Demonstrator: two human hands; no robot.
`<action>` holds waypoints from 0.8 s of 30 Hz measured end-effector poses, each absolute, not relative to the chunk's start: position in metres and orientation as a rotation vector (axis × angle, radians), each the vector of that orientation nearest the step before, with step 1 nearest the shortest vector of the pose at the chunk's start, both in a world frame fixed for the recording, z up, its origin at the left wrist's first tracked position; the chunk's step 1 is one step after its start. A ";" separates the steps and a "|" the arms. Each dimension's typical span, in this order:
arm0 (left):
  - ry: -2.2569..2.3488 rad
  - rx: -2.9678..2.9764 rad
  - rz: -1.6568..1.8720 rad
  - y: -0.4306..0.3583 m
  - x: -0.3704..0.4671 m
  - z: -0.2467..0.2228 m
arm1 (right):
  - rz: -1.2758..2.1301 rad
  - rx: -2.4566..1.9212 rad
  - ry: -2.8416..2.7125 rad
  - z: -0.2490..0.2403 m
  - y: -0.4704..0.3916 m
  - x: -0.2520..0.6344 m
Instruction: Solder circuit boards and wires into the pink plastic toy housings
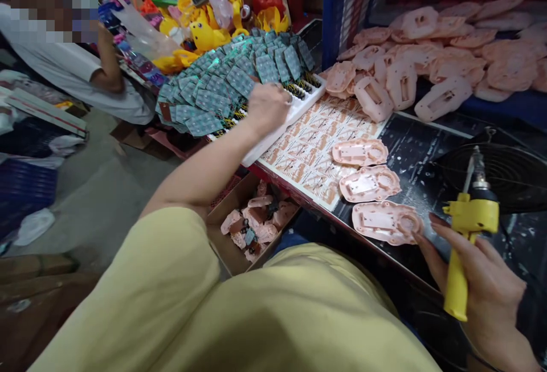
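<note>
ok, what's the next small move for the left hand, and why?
Probably lift one of the green boards clear of the white tray. The left hand is at the pile, though blur hides its grip; the three pink shells lined up nearby show no green board inside, and the right hand holds the yellow tool.

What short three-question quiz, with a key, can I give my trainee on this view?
1. Count: how many pink shells lie in the short row beside the right hand?
2. Choose: what does that hand hold? A) a cup; B) a yellow tool; C) scissors.
3. True or false: the left hand is inside the cardboard box.

Key: 1. Three. 2. B. 3. False; it is at the green boards.
</note>
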State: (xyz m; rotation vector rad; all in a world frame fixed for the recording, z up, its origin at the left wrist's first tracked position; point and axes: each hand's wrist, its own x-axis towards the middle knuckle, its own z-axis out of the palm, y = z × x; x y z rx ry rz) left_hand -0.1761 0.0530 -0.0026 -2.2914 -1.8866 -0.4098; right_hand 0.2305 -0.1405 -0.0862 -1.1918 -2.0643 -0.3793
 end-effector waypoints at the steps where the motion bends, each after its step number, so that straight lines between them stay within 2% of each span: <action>1: -1.975 -2.159 -0.396 0.063 -0.194 0.004 | -0.384 -1.179 -2.065 -0.087 -0.139 0.231; 4: -2.114 -1.984 -0.400 0.084 -0.230 0.014 | -0.446 -1.169 -2.126 -0.091 -0.134 0.229; 9: -2.034 -1.972 -0.382 0.091 -0.231 0.011 | -0.557 -1.119 -2.159 -0.093 -0.128 0.224; 16: -1.979 -2.008 -0.272 0.081 -0.228 0.018 | -0.435 -1.162 -2.136 -0.084 -0.134 0.222; 24: -1.844 -2.118 -0.314 0.053 -0.226 0.036 | -0.409 -1.124 -2.132 -0.099 -0.127 0.231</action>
